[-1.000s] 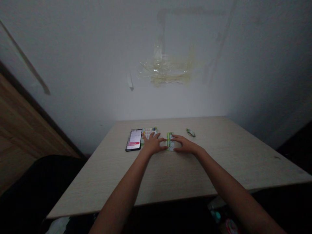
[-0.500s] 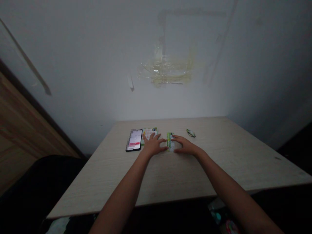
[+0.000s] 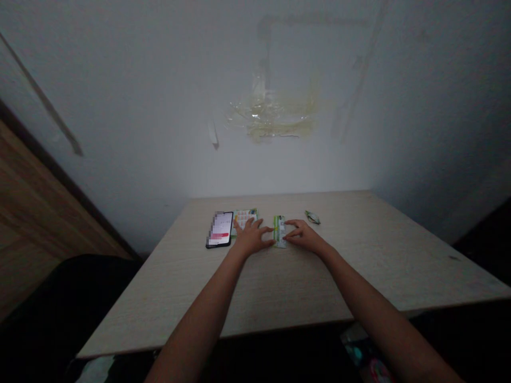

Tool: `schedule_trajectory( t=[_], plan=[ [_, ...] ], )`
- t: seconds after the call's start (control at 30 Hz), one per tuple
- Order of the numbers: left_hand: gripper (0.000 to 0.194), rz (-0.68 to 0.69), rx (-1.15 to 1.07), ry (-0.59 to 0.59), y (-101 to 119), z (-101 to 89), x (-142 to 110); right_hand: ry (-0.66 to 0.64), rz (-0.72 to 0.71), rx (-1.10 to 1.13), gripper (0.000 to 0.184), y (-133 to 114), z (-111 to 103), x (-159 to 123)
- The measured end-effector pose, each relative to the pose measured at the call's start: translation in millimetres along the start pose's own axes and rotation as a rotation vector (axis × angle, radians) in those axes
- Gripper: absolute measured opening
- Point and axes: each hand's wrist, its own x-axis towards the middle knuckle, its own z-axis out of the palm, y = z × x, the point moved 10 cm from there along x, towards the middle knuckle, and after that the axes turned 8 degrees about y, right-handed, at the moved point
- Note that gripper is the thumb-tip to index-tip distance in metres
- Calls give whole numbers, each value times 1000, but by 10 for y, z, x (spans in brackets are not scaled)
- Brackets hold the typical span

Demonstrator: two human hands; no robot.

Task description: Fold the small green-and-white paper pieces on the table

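A narrow green-and-white printed piece, paper or a packet (image 3: 279,232), lies on the table between my hands. My left hand (image 3: 251,237) has its fingers spread, with the index finger and thumb at the piece's left edge. Its other fingers rest over a printed green-and-white leaflet (image 3: 243,215), partly covering it. From the other side, my right hand (image 3: 305,235) reaches in with fingers apart and fingertips at the right edge of the narrow piece. Neither hand lifts anything.
Left of the leaflet lies a phone (image 3: 221,230) with its screen lit. A small crumpled green-and-white piece (image 3: 312,217) sits beyond my right hand. The pale wooden table (image 3: 279,298) meets a wall (image 3: 159,106) with peeling tape (image 3: 279,114).
My right fingers have shifted slightly, with the thumb drawn nearer the other fingers at the piece's right edge. My left hand and the other objects have stayed nearly in place.
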Motion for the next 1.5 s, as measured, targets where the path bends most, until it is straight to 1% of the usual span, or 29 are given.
schedule_trajectory(
  t=[0.23,0.43,0.6,0.77,0.87,0.97,1.03,1.1,1.2,1.3,1.5],
  plan=[
    [57,-6,-2,-31,-10,15,14,72,86,-58,18,109,-56,25],
    [58,-10,12,-51,-23,42,26,91,103,-140,19,133,-60,62],
    [57,-4,-2,-44,-18,34,32,86,127,-196,22,110,-78,79],
    [56,1,-16,-28,-7,18,25,91,141,-237,25,123,-85,104],
    [55,3,-21,-14,-5,15,7,110,126,-225,25,132,-92,105],
    [51,11,-29,17,17,9,-11,104,96,-228,23,126,-86,90],
    [46,18,-25,45,51,7,-16,91,70,-231,22,109,-75,80],
    [40,2,-13,101,78,-20,-14,90,45,-228,22,89,-71,77],
    [42,3,2,155,149,-38,-9,111,41,-220,21,87,-78,84],
    [44,1,13,154,184,-25,-3,123,76,-231,20,114,-81,99],
    [49,0,25,123,161,-8,16,142,125,-273,24,148,-81,126]
  ],
)
